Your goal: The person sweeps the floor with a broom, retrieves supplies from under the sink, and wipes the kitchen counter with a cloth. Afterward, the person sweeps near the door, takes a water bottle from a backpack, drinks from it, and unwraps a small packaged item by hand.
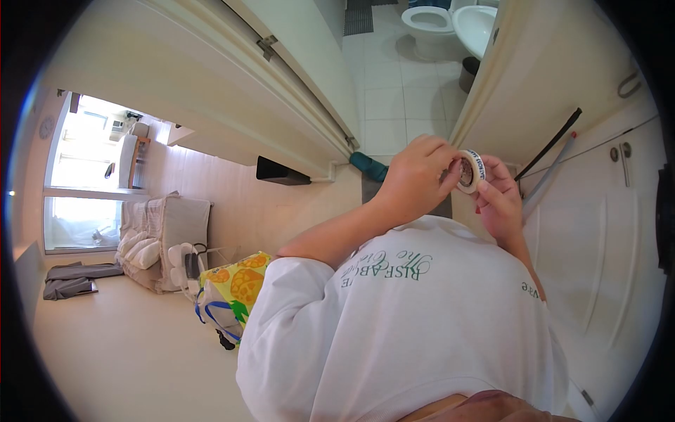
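A roll of tape (480, 171) with dark lettering on its pale ring is held up in front of my chest. My right hand (500, 200) grips it from the right, with the thumb and fingers around its edge. From the other side, my left hand (420, 176) has its fingers curled and pinched against the roll's left edge. The fingertips partly hide that side, and I cannot make out whether a loose tape end is between them. Below both hands is the white shirt (429, 316) with green print.
A doorway ahead opens on a tiled bathroom with a toilet (427, 21), sink (478, 32) and dark bin (469, 74). At right is a white panelled door (583, 246). A black bin (281, 171), a yellow patterned bag (246, 281) and a draped bed (184, 235) are at left.
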A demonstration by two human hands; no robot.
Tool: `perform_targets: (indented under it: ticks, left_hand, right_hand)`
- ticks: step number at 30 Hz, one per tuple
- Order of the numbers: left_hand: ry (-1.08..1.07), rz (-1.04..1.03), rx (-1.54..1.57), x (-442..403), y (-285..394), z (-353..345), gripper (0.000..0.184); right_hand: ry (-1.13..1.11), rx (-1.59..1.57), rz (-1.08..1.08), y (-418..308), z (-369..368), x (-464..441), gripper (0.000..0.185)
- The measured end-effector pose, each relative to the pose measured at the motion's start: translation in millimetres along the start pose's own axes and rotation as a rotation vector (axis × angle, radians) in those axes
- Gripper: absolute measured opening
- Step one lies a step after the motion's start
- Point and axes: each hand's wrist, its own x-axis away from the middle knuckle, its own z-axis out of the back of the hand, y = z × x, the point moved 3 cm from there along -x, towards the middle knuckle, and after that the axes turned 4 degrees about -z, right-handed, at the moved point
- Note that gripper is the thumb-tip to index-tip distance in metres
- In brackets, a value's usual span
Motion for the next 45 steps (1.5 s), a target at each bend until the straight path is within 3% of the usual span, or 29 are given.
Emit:
perform_targets:
  ticks: [3,9,15,18,21,24,27,30,36,39,42,45]
  left_hand:
    - [-0.05,-0.061,-0.031,-1,0,0,0.011]
    - [-0.159,-0.097,0.036,-2,-6,-3,0.013]
    - [-0.329,0.185,0.251,4,-4,3,0.011]
    - [-0.303,0.245,0.372,7,0,3,0.01]
    - [-0.242,0.101,0.334,11,-2,-2,0.011]
    - [-0.136,0.057,0.271,16,-4,-9,0.015]
    - [-0.097,0.166,0.24,15,1,-6,0.019]
    - [-0.045,0.123,0.164,16,1,-8,0.018]
    - [-0.104,0.303,0.355,19,-6,-21,0.012]
    - [-0.088,0.109,0.2,18,-1,-22,0.012]
    - [-0.134,0.012,0.176,17,5,-23,0.015]
    - [-0.136,-0.124,0.148,18,3,-25,0.019]
  right_hand:
    - [-0.013,0.117,0.014,0,-2,0,0.048]
    - [0.028,-0.095,-0.096,4,-12,4,0.061]
    - [0.039,-0.134,-0.124,2,-16,5,0.058]
    - [0.029,-0.065,-0.146,0,-19,7,0.055]
    - [-0.014,-0.181,-0.261,-8,-25,2,0.054]
    - [-0.086,-0.112,-0.187,-2,-15,-3,0.055]
    - [0.017,-0.093,-0.076,-2,-14,-6,0.051]
    - [0.034,-0.061,-0.044,-1,-19,-5,0.051]
    - [0.07,0.158,-0.014,7,-13,-12,0.044]
    - [0.157,0.171,-0.078,8,-12,-13,0.041]
    - [0.282,-0.12,-0.239,10,-15,-13,0.041]
    - [0.211,-0.235,-0.313,13,-5,-17,0.041]
